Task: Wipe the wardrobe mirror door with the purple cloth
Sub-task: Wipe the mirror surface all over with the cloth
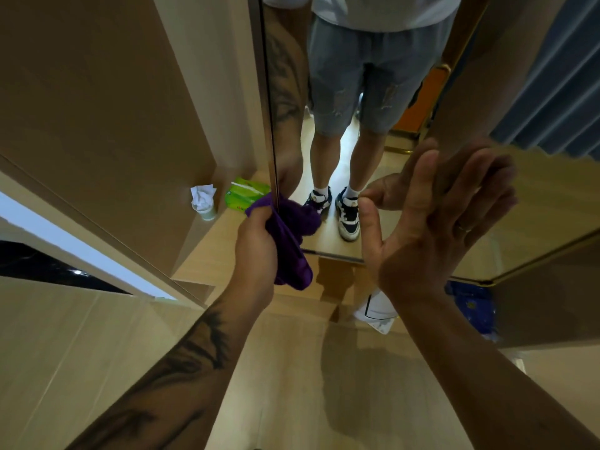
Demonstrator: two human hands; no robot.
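The wardrobe mirror door (331,164) stands in front of me, reflecting legs, denim shorts and sneakers. My left hand (256,245) grips the bunched purple cloth (289,251) and holds it against the mirror's lower left edge, by the thin metal frame. Part of the cloth hangs below my fist. My right hand (418,232) lies flat on the glass with straight, spread fingers, a ring on one finger, near the mirror's lower right part. Its reflection meets it fingertip to fingertip.
Beige wardrobe panels (107,102) stand to the left. On the floor by them lie a green packet (245,196) and a cup with white tissue (204,203). A white bag (378,308) and a blue patterned item (472,306) sit below the mirror. Grey-blue curtain (561,76) at right.
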